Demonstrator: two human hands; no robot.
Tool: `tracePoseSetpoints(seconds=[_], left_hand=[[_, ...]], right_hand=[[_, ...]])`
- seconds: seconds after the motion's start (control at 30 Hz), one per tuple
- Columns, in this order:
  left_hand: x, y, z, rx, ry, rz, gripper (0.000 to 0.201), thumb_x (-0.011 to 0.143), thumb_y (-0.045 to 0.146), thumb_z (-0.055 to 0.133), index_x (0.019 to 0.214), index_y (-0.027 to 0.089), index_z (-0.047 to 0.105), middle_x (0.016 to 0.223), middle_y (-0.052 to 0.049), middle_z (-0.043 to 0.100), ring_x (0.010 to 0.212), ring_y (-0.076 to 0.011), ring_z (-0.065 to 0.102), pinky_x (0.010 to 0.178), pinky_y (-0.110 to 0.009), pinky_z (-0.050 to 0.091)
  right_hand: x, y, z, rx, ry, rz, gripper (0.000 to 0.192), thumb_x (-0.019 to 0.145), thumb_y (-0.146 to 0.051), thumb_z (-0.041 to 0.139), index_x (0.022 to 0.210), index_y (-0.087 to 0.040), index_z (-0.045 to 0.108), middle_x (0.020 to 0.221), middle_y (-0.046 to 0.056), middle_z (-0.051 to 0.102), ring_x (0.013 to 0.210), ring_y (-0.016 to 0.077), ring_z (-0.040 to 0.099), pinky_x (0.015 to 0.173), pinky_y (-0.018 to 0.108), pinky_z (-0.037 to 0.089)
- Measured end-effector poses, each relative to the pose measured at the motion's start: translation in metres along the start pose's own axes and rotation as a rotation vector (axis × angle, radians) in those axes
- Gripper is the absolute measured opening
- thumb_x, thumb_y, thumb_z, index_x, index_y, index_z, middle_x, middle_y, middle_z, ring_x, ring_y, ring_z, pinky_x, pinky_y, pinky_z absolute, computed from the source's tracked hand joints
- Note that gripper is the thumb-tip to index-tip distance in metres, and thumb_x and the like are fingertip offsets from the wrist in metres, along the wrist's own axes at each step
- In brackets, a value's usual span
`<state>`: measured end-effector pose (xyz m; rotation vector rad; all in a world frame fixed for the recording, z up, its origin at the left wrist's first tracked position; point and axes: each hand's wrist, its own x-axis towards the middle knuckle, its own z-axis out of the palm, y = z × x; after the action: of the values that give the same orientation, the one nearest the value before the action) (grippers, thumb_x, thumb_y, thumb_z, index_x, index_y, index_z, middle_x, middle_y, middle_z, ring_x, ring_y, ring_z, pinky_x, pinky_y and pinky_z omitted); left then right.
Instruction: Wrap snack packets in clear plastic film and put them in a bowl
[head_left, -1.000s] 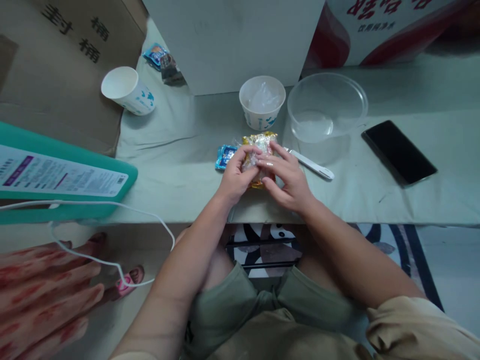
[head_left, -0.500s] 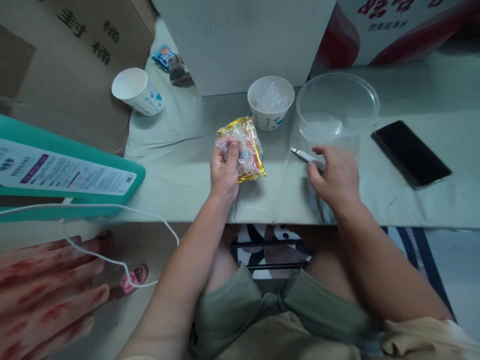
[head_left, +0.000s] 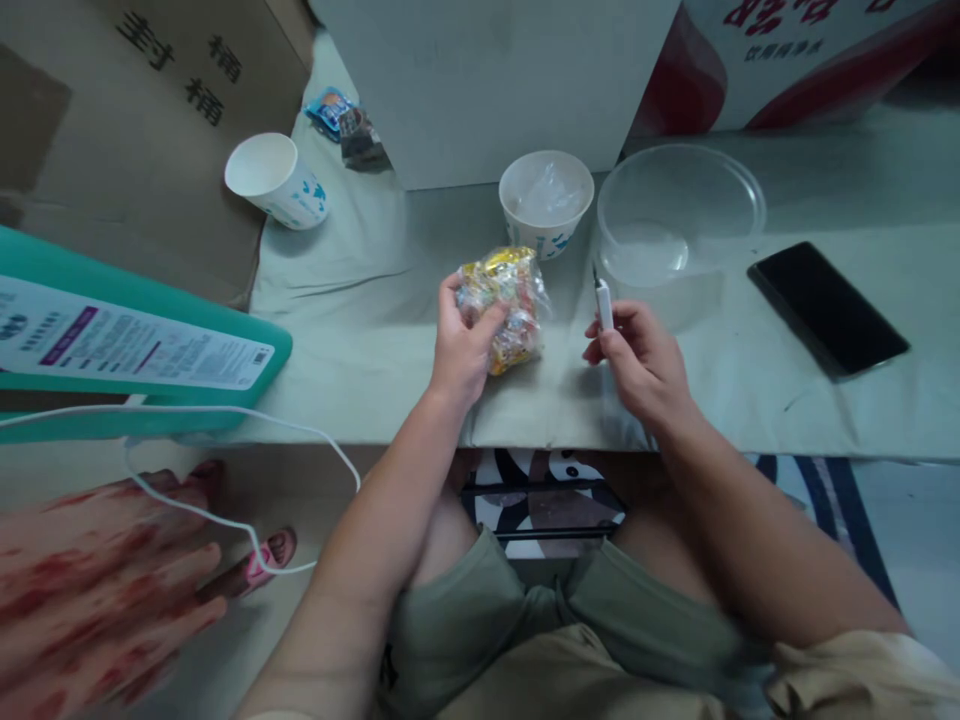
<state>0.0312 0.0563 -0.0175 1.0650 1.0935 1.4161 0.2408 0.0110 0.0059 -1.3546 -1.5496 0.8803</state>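
Observation:
A crinkled gold packet with clear plastic around it is gripped by my left hand, thumb on top, above the cloth near the table's front edge. In my right hand I hold a slim white utility knife, its dark tip pointing up and away from me. The knife and the packet are apart. Just behind the packet stands a white paper cup with crumpled clear plastic in it. A round clear plastic tub is beyond my right hand.
A black phone lies at the right. To the left are another paper cup, a blue wrapper, a green jug and a cardboard box. Large boxes stand behind. A white cable hangs at the left; a person's sandalled foot shows below.
My right hand has picked the utility knife up into an upright hold, its tip swinging from leftward to away from me. My left hand has turned the packet and moved slightly right.

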Motion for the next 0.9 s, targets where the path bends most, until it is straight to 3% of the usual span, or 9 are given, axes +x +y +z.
tracePoseSetpoints(seconds=[0.07,0.17,0.37,0.43,0.53,0.7,0.9], left_hand=[[-0.006,-0.003,0.007,0.045,-0.071,0.035,0.069,0.075,0.062,0.084,0.123,0.032,0.045,0.113,-0.003,0.068,0.101,-0.0215,0.073,0.090,-0.036,0.060],[-0.014,-0.005,0.016,0.113,-0.209,0.074,0.068,0.080,0.063,0.079,0.129,0.033,0.042,0.115,-0.004,0.068,0.102,-0.0216,0.074,0.091,-0.037,0.061],[-0.018,0.003,0.016,0.236,-0.442,0.132,0.081,0.091,0.044,0.072,0.153,0.040,0.020,0.128,-0.007,0.067,0.099,-0.0214,0.074,0.083,-0.037,0.062],[-0.014,0.010,0.010,0.374,-0.482,0.187,0.064,0.093,0.034,0.066,0.150,0.036,0.036,0.127,-0.006,0.068,0.098,-0.0206,0.072,0.083,-0.036,0.060],[-0.008,0.020,0.001,0.634,-0.526,0.295,0.039,0.090,0.023,0.064,0.129,0.026,0.063,0.119,-0.006,0.072,0.101,-0.0214,0.069,0.087,-0.037,0.056],[-0.006,0.023,-0.005,0.639,-0.469,0.314,0.025,0.090,0.022,0.066,0.114,0.022,0.073,0.111,-0.006,0.076,0.098,-0.0184,0.069,0.080,-0.031,0.054],[-0.003,0.016,-0.003,0.562,-0.164,0.334,0.015,0.090,0.023,0.067,0.104,0.022,0.070,0.104,-0.004,0.074,0.087,-0.0154,0.068,0.069,-0.026,0.052]], right_hand=[[-0.002,-0.008,0.013,0.276,0.006,-0.041,0.034,0.098,-0.058,0.051,0.111,-0.028,0.055,0.115,0.005,0.071,0.067,0.0134,0.065,0.063,0.032,0.054],[0.000,-0.015,0.025,0.442,-0.017,0.012,0.047,0.092,-0.071,0.055,0.115,-0.031,0.052,0.139,0.007,0.065,0.062,0.0110,0.066,0.058,0.031,0.054],[0.008,-0.007,0.023,0.564,-0.186,0.256,0.056,0.082,-0.077,0.064,0.107,-0.029,0.050,0.130,0.006,0.071,0.059,0.0106,0.064,0.050,0.027,0.051],[0.009,-0.004,0.021,0.569,-0.223,0.279,0.055,0.081,-0.077,0.066,0.105,-0.029,0.052,0.113,0.004,0.074,0.061,0.0117,0.065,0.053,0.026,0.051],[0.010,-0.002,0.019,0.560,-0.235,0.268,0.055,0.081,-0.076,0.068,0.102,-0.028,0.055,0.093,0.000,0.071,0.061,0.0124,0.065,0.055,0.026,0.051],[0.011,-0.005,0.018,0.554,-0.228,0.241,0.053,0.081,-0.074,0.069,0.103,-0.027,0.059,0.099,0.001,0.071,0.061,0.0117,0.064,0.056,0.027,0.051],[0.011,-0.007,0.014,0.452,0.021,0.157,0.047,0.083,-0.069,0.070,0.099,-0.026,0.063,0.082,-0.003,0.064,0.053,0.0077,0.055,0.049,0.024,0.046]])
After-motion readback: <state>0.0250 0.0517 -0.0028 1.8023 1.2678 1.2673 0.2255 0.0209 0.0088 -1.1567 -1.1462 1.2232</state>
